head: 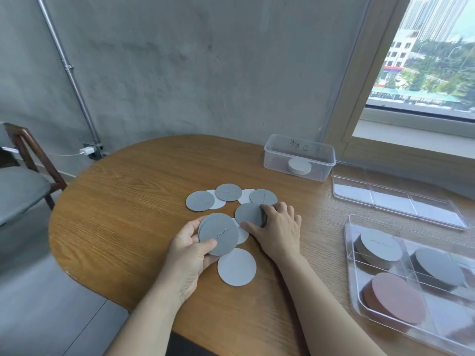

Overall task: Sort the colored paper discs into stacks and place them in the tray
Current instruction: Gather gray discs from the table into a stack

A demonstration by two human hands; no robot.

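Left hand (191, 249): fingers curled, holding grey disc stack (218, 233)
Right hand (276, 227): fingers pinching dark disc (249, 214)
Handling: probably light, thin, slippery; grip by rim

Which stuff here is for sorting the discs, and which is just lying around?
For the job: loose discs, grey stack in the left hand, dark stack gripped by the right hand, tray with sorted stacks, box with white stack.
Just lying about: chair, charger, pipe, window.

Loose grey discs (200, 200) near clear tray (350, 253) with three stacks (380, 246)
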